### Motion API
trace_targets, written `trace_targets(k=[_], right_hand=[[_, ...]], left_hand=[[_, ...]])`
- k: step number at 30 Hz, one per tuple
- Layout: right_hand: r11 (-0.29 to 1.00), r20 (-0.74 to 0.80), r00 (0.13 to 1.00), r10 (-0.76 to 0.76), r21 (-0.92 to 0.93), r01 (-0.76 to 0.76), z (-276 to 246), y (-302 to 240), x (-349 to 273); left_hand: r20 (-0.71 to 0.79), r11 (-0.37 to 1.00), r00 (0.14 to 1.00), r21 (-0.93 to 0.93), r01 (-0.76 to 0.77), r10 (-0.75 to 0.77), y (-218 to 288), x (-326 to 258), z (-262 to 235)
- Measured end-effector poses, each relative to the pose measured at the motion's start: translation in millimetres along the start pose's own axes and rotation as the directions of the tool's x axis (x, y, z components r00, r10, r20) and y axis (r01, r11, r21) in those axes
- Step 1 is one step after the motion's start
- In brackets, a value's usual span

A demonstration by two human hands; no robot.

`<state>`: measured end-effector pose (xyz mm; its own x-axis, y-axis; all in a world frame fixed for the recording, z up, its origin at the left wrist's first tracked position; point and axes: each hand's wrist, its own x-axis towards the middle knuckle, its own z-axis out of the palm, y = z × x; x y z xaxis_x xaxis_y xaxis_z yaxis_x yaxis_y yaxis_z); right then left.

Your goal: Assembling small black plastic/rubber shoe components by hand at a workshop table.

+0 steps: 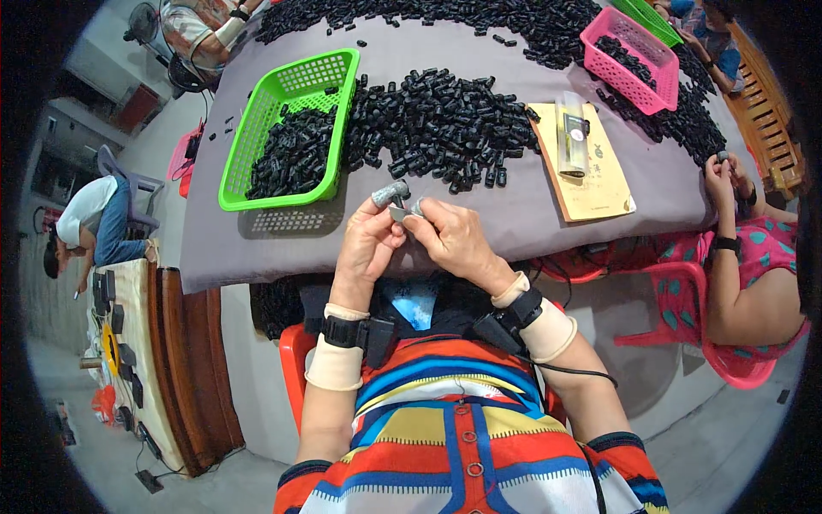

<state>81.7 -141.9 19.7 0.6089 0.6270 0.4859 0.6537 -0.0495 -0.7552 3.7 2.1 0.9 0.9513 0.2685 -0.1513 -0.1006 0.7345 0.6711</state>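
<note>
While pinching small dark piece (399, 202) in left hand (368, 242) and right hand (458, 242), right of near end of green basket (274, 202), apparently had black heap (445, 128) beside basket left; couldn't tell done from undone inside.

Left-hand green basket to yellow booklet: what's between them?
A heap of small black cylindrical pieces lies between basket and booklet, on the grey tablecloth, in the head view.
</note>
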Motion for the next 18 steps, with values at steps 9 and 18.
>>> trace_targets(k=[9, 18], right_hand=[[0.999, -0.018, 1.000, -0.013, -0.053, 0.012, 3.5, -1.0, 0.1], [0.997, -0.011, 1.000, 0.006, -0.078, -0.006, 5.8, -2.9, 0.3]], left_hand=[[-0.027, 1.000, 0.999, 0.011, 0.025, -0.025, 1.0, -0.6, 2.4], [0.019, 0.999, 0.999, -0.033, 0.040, -0.040, 1.1, -1.1, -2.0]])
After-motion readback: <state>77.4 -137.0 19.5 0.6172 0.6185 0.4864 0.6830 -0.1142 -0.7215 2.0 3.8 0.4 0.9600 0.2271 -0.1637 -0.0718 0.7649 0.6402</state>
